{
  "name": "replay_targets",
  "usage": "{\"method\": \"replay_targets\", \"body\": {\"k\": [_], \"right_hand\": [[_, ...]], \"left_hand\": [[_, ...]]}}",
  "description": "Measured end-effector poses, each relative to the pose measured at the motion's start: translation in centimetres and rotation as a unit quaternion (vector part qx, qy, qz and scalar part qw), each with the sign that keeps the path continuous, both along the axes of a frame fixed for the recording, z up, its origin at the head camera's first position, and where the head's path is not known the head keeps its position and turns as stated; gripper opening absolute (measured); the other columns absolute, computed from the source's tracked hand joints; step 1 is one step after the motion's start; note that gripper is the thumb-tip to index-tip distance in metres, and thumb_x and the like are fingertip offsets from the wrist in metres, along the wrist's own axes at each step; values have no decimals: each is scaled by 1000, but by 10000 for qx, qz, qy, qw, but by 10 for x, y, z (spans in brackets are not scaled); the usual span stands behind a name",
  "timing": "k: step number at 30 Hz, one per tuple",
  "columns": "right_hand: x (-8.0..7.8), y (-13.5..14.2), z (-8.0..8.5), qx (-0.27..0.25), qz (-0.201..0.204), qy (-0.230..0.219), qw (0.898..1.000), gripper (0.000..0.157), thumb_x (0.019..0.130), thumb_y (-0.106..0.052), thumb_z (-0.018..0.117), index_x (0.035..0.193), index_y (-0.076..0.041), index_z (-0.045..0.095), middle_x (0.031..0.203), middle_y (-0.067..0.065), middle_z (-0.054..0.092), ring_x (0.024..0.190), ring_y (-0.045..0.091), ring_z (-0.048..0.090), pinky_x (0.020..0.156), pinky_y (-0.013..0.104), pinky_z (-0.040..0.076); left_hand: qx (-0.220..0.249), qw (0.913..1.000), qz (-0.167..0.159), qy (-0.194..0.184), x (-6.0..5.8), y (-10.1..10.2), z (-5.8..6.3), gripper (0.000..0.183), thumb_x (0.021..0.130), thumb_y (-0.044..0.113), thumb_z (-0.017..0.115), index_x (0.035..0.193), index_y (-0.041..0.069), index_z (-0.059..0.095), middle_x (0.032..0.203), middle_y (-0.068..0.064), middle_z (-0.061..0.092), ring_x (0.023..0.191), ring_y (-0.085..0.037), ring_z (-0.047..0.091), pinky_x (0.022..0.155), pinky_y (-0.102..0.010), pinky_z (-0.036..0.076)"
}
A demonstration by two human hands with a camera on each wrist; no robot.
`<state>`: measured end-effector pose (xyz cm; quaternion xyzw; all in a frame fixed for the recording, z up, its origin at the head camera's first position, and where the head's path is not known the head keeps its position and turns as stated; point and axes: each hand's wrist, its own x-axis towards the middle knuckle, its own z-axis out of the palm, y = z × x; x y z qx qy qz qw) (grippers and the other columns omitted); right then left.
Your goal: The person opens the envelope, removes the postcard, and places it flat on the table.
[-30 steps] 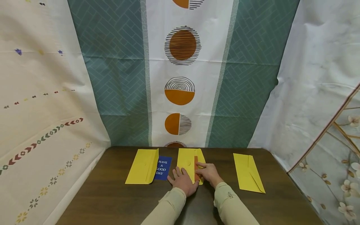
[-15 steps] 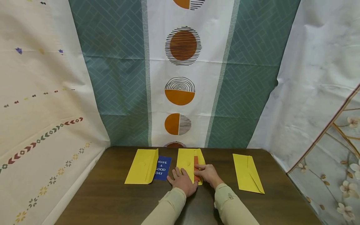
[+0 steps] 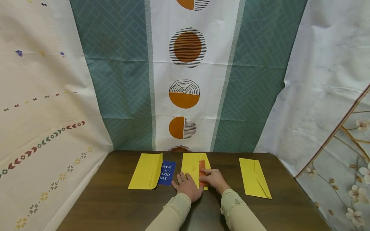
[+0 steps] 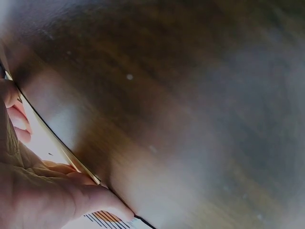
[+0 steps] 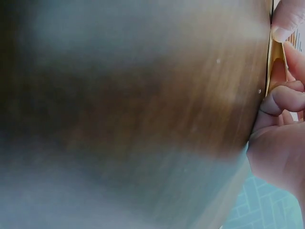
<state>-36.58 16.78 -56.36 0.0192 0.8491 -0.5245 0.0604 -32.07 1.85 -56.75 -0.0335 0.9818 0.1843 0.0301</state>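
Note:
In the head view, a yellow envelope (image 3: 189,163) lies in the middle of the dark wooden table, its flap folded out to the right. A strip of an orange card (image 3: 201,165) shows at its opening. My left hand (image 3: 188,187) rests on the envelope's near part with fingers spread. My right hand (image 3: 214,178) pinches the orange card at its right edge, over the flap. From the right wrist, the curled fingers of the right hand (image 5: 281,143) appear beside the envelope's thin edge (image 5: 276,50). The left wrist view shows the left hand (image 4: 52,202) low along the tabletop.
Left of the hands lies a second yellow envelope (image 3: 144,171), with a blue card (image 3: 167,173) reading "HAVE A GOOD DAY" partly out beside it. A third yellow envelope (image 3: 254,178) lies at the right. Patterned cloths hang behind the table (image 3: 115,205) and at both sides.
A slightly wider strip of the orange card shows at the envelope's opening, its edge shifted a little to the right. Both hands stay almost in place.

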Motion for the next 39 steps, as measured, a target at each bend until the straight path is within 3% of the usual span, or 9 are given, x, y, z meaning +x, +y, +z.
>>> {"method": "replay_targets", "body": {"k": [4, 6, 10, 15, 22, 30, 39], "right_hand": [[-1, 0, -1, -134, -124, -37, 9998, 48, 89, -11, 83, 136, -12, 75, 131, 22, 74, 75, 16, 56, 63, 26, 48], [-1, 0, -2, -209, -172, -56, 9996, 47, 90, -13, 83, 136, -11, 74, 130, 22, 74, 73, 15, 57, 63, 26, 50], [0, 1, -1, -130, -84, 5, 9999, 49, 92, -18, 85, 138, -11, 73, 142, 26, 67, 95, 19, 68, 79, 31, 62], [1, 2, 2, 120, 95, 135, 9998, 52, 90, -17, 87, 139, -10, 72, 148, 29, 62, 113, 28, 68, 90, 37, 62], [1, 2, 1, 60, -42, 131, 9999, 54, 87, -9, 83, 139, -8, 72, 143, 27, 65, 96, 22, 67, 78, 31, 60], [2, 2, 4, 923, 161, 458, 9945, 54, 86, -20, 90, 137, -9, 74, 142, 27, 67, 115, 33, 68, 96, 45, 60], [3, 7, 8, 1350, 96, 560, 9892, 56, 82, -14, 91, 135, -9, 75, 140, 25, 69, 105, 28, 65, 87, 40, 58]], "left_hand": [[18, 10000, 9, -5, 0, 0, 1, 97, 93, 65, 68, 158, -4, 44, 169, -30, 35, 160, -50, 30, 124, -79, 18], [26, 10000, 14, -8, 0, 0, 1, 98, 92, 65, 68, 158, -4, 44, 169, -30, 35, 160, -50, 30, 124, -79, 18], [25, 10000, 19, -17, 0, 0, 1, 99, 92, 65, 69, 158, -4, 44, 170, -30, 35, 160, -50, 30, 124, -79, 18], [29, 10000, 9, -19, 1, 0, 2, 98, 93, 65, 68, 158, -4, 45, 170, -29, 34, 160, -50, 29, 124, -79, 17], [34, 10000, -5, -75, 2, 0, 2, 97, 92, 65, 68, 157, -4, 46, 169, -30, 35, 160, -50, 30, 124, -80, 17], [-11, 9999, 8, -139, 0, 1, 0, 98, 93, 66, 67, 158, -4, 44, 170, -29, 33, 161, -50, 28, 125, -79, 16], [0, 9999, -9, -135, 1, 1, 1, 98, 94, 67, 65, 158, -4, 44, 171, -29, 33, 161, -49, 28, 125, -79, 16]]}}
